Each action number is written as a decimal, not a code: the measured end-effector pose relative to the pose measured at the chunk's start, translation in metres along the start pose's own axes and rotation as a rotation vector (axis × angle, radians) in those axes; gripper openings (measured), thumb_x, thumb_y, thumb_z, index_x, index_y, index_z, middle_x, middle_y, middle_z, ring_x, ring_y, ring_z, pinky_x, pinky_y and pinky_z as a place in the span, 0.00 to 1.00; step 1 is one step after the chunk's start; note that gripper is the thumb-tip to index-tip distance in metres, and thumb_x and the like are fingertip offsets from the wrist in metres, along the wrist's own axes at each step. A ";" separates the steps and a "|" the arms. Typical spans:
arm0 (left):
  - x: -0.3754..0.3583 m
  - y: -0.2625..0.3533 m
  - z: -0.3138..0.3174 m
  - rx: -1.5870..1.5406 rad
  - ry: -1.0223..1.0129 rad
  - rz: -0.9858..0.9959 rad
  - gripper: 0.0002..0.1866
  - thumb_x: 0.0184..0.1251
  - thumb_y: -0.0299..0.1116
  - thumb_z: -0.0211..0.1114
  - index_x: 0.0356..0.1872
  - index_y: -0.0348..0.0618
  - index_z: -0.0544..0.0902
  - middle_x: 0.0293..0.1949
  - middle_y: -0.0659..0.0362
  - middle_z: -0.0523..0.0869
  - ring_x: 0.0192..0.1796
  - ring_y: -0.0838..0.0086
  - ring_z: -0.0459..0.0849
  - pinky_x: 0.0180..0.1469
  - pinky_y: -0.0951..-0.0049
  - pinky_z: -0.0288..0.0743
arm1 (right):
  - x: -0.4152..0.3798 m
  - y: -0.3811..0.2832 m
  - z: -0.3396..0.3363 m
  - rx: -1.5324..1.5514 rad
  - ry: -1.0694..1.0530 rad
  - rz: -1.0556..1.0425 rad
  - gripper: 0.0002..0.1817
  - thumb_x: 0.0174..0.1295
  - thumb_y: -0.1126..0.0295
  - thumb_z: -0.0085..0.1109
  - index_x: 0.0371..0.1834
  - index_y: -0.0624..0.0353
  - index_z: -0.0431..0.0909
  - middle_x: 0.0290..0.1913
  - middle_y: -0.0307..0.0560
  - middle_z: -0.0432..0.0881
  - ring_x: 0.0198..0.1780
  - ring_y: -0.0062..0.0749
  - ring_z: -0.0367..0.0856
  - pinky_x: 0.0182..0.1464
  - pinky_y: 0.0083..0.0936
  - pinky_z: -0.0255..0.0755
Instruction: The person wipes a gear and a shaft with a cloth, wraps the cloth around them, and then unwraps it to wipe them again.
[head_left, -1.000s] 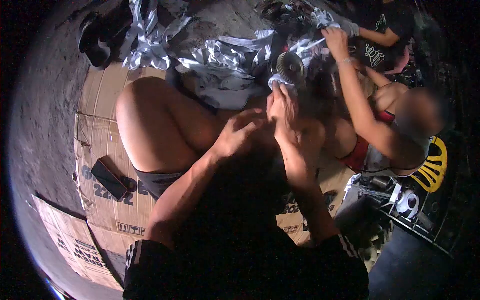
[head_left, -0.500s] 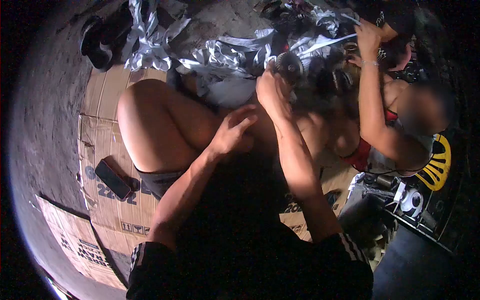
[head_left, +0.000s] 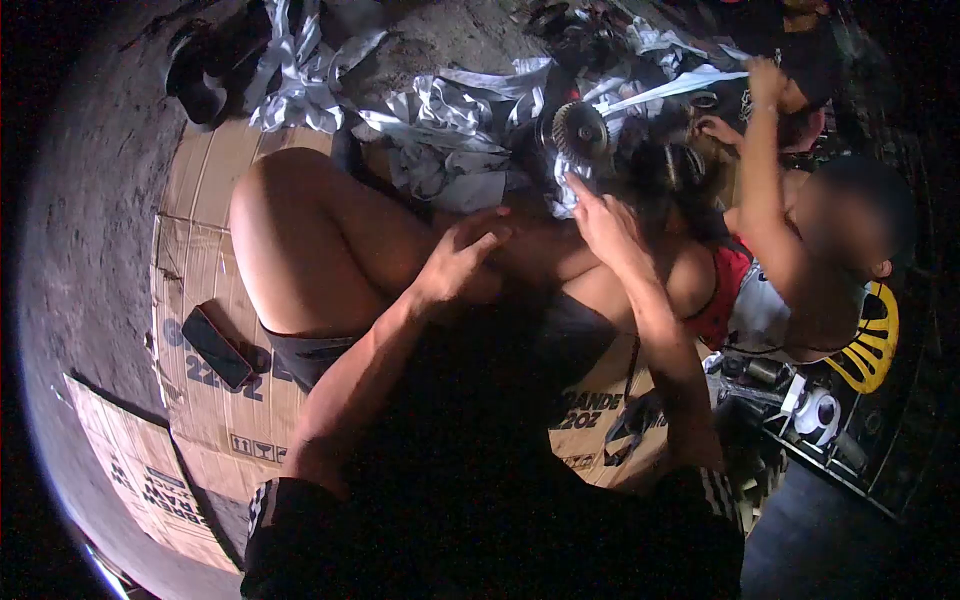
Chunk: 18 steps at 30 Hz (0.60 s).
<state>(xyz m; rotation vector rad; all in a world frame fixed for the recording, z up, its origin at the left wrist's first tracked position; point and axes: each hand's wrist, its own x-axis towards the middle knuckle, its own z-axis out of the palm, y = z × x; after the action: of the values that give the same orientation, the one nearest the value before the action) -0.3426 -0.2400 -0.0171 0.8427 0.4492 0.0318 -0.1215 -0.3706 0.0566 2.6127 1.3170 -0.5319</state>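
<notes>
My left hand [head_left: 462, 258] hovers above my bent leg, its fingers loosely curled and apart, with nothing visible in it. My right hand [head_left: 608, 222] is in front of a toothed metal gear [head_left: 580, 132]. Its fingers are on a crumpled white rag [head_left: 563, 192], which hangs just below the gear; the palm side is hidden. Beside the gear, to the right, another round ridged metal part [head_left: 684, 165] sits in shadow. A long white cloth strip [head_left: 668, 88] runs from near the gear to a co-worker's raised hand [head_left: 766, 84].
White cloth scraps [head_left: 445, 110] lie ahead on the floor. A phone [head_left: 217, 345] rests on flattened cardboard [head_left: 190, 265] at left. Dark footwear [head_left: 200, 95] is at upper left. To the right are the co-worker, a yellow slotted piece [head_left: 870, 340] and a tray edge [head_left: 840, 468].
My right hand has drawn back from the gear toward me and right, the white rag moving with it. The co-worker's raised hand has shifted right with the strip. My left hand barely moved.
</notes>
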 end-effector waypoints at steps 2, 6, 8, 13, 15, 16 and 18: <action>-0.001 -0.001 0.001 -0.017 0.012 -0.017 0.28 0.75 0.40 0.59 0.70 0.34 0.71 0.62 0.50 0.81 0.65 0.65 0.77 0.70 0.66 0.66 | -0.001 0.012 -0.004 0.035 -0.049 0.024 0.28 0.68 0.64 0.54 0.73 0.39 0.69 0.37 0.64 0.85 0.42 0.63 0.83 0.49 0.55 0.75; 0.003 -0.008 -0.001 -0.002 -0.014 0.006 0.28 0.75 0.39 0.59 0.70 0.34 0.71 0.63 0.49 0.80 0.66 0.65 0.76 0.71 0.65 0.65 | -0.003 0.018 0.001 0.091 0.004 0.034 0.26 0.69 0.64 0.53 0.71 0.40 0.72 0.36 0.65 0.84 0.41 0.65 0.82 0.47 0.57 0.74; 0.005 -0.011 -0.003 0.004 -0.009 0.019 0.27 0.75 0.39 0.59 0.70 0.34 0.71 0.64 0.49 0.80 0.67 0.64 0.76 0.71 0.65 0.65 | -0.006 0.020 0.008 0.084 0.038 0.033 0.26 0.69 0.65 0.52 0.72 0.41 0.71 0.37 0.65 0.84 0.41 0.65 0.82 0.47 0.57 0.74; -0.008 0.006 0.005 0.057 0.035 0.053 0.18 0.70 0.36 0.57 0.54 0.36 0.80 0.47 0.56 0.84 0.46 0.71 0.78 0.47 0.64 0.76 | -0.004 0.025 0.023 0.170 0.082 0.075 0.25 0.70 0.66 0.51 0.72 0.45 0.71 0.40 0.67 0.83 0.41 0.64 0.83 0.45 0.54 0.74; 0.003 -0.010 -0.005 0.199 -0.011 0.153 0.22 0.73 0.37 0.58 0.61 0.34 0.76 0.56 0.53 0.81 0.57 0.68 0.76 0.59 0.65 0.70 | 0.002 0.032 0.034 0.405 0.226 0.044 0.24 0.71 0.67 0.51 0.70 0.48 0.73 0.41 0.68 0.82 0.41 0.64 0.83 0.43 0.49 0.75; 0.007 -0.022 -0.009 0.350 -0.069 0.243 0.26 0.75 0.37 0.59 0.68 0.33 0.73 0.65 0.50 0.78 0.68 0.66 0.74 0.71 0.66 0.65 | 0.003 0.034 0.034 0.403 0.219 0.034 0.24 0.71 0.67 0.51 0.70 0.48 0.73 0.41 0.68 0.82 0.41 0.64 0.83 0.43 0.49 0.75; 0.014 -0.040 -0.013 0.413 -0.056 0.372 0.25 0.76 0.37 0.58 0.68 0.33 0.73 0.66 0.50 0.78 0.68 0.66 0.73 0.71 0.66 0.65 | 0.007 0.039 0.032 0.472 0.170 0.024 0.26 0.70 0.77 0.50 0.72 0.57 0.70 0.61 0.64 0.80 0.59 0.49 0.81 0.63 0.36 0.72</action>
<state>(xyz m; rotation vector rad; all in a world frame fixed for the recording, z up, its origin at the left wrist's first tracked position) -0.3409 -0.2547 -0.0584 1.3226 0.2427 0.2652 -0.0937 -0.3985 0.0234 3.1104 1.3399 -0.7052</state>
